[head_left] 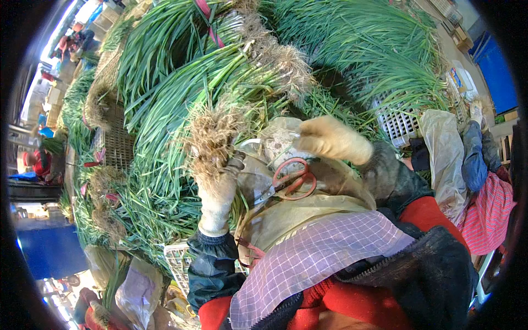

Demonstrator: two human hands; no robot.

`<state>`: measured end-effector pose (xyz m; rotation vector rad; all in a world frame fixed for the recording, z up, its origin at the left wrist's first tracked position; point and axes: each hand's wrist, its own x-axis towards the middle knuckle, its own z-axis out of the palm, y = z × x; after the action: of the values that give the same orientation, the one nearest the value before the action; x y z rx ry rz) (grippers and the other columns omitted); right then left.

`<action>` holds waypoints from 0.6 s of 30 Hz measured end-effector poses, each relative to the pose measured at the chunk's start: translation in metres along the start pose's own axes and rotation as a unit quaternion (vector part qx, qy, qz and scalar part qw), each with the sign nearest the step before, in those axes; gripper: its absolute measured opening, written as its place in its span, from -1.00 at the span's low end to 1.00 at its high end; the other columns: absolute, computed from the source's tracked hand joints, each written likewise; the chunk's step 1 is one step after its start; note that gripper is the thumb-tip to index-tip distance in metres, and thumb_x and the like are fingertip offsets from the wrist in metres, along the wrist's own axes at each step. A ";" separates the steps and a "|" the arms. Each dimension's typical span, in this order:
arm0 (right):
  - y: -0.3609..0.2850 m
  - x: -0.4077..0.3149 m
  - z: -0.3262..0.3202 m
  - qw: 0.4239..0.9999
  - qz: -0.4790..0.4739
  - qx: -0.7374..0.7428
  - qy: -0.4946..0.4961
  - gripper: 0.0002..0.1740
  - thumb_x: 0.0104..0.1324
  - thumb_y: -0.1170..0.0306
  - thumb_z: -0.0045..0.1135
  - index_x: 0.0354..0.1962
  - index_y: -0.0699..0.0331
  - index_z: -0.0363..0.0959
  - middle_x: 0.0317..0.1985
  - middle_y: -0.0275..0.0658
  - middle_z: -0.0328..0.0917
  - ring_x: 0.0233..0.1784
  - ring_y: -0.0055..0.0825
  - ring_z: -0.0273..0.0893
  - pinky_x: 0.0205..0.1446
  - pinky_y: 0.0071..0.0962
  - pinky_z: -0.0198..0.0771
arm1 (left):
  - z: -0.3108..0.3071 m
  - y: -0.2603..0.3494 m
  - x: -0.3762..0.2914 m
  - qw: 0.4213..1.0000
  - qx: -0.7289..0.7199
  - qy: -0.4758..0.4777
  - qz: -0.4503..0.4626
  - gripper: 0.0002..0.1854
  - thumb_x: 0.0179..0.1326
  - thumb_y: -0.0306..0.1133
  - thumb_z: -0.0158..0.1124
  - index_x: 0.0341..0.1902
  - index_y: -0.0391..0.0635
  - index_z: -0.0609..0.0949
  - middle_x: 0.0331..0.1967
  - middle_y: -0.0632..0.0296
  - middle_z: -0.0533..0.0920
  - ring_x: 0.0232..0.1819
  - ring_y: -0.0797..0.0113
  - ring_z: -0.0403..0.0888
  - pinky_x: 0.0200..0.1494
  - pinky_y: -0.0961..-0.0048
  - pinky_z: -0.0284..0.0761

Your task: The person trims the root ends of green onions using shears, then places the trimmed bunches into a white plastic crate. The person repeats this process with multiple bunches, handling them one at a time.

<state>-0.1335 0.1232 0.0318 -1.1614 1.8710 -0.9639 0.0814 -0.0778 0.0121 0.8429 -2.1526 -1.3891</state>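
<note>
My left hand (216, 198), in a pale glove, is closed around a bunch of green leafy stalks near their brown roots (214, 136). The roots stick up above the fingers. My right hand (332, 139), in a yellowish glove, hovers over my lap; its fingertips are curled and slightly blurred, and whether anything is between them cannot be told. Just below it, red-handled scissors (295, 181) lie on the plastic apron (330, 206) over my lap. In front of me lies a large heap of green stalks (165, 95), with a root end (288, 66) pointing right.
More green stalks (363, 45) lie on a white plastic crate (396, 119) at the right. Another crate (117, 144) and tied bundles (107, 198) are at the left. Beside me at the right sits a person (486, 206); other people are at the left.
</note>
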 end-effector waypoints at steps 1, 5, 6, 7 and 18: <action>-0.011 0.002 0.020 0.985 -0.080 0.141 0.056 -0.32 0.38 -0.19 0.13 -0.20 0.38 0.61 -0.25 0.02 0.64 -0.05 -0.16 0.62 0.04 -0.26 0.45 | 0.004 0.015 -0.003 0.995 0.074 0.022 0.058 -0.61 0.16 -0.41 0.48 0.07 -0.23 0.66 -0.07 0.04 0.74 -0.05 0.18 0.70 0.02 0.26 0.57; -0.003 0.030 0.037 0.976 -0.162 0.117 0.090 -0.51 0.48 0.03 0.14 -0.13 0.37 0.61 -0.30 -0.13 0.65 -0.11 -0.44 0.62 -0.01 -0.36 0.48 | 0.012 -0.019 -0.006 0.959 0.151 -0.055 0.232 -0.65 0.20 -0.53 0.33 0.09 -0.25 0.62 -0.06 0.06 0.70 -0.02 0.18 0.68 0.07 0.33 0.56; -0.011 0.029 0.031 0.979 -0.088 0.182 0.028 -0.54 0.48 0.06 0.16 -0.13 0.36 0.61 -0.30 -0.17 0.65 -0.12 -0.49 0.62 -0.03 -0.40 0.49 | 0.010 -0.016 -0.004 0.931 0.221 -0.068 0.282 -0.64 0.20 -0.55 0.30 0.11 -0.26 0.61 -0.04 0.04 0.69 0.00 0.16 0.67 0.08 0.35 0.56; -0.017 0.033 0.027 0.969 -0.013 0.242 -0.038 -0.56 0.48 0.08 0.18 -0.13 0.36 0.62 -0.30 -0.21 0.66 -0.14 -0.54 0.62 -0.04 -0.43 0.49 | 0.005 -0.011 -0.001 0.923 0.238 -0.070 0.293 -0.64 0.19 -0.57 0.28 0.10 -0.25 0.60 -0.02 0.00 0.68 0.01 0.12 0.66 0.08 0.35 0.56; 0.051 0.280 -0.060 0.809 -0.174 -0.518 0.216 -0.55 0.34 0.54 -0.03 0.17 0.24 0.52 0.22 0.03 0.50 0.35 -0.04 0.41 0.42 -0.13 0.35 | 0.000 -0.014 -0.026 0.978 -0.124 -0.095 0.136 -0.73 0.24 -0.41 0.28 0.01 -0.17 0.60 -0.18 0.19 0.69 -0.22 0.22 0.67 -0.17 0.30 0.63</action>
<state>-0.2980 -0.1060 -0.0373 -2.1016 2.7455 -0.3041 0.1036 -0.0634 -0.0016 0.3201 -2.0765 -1.6002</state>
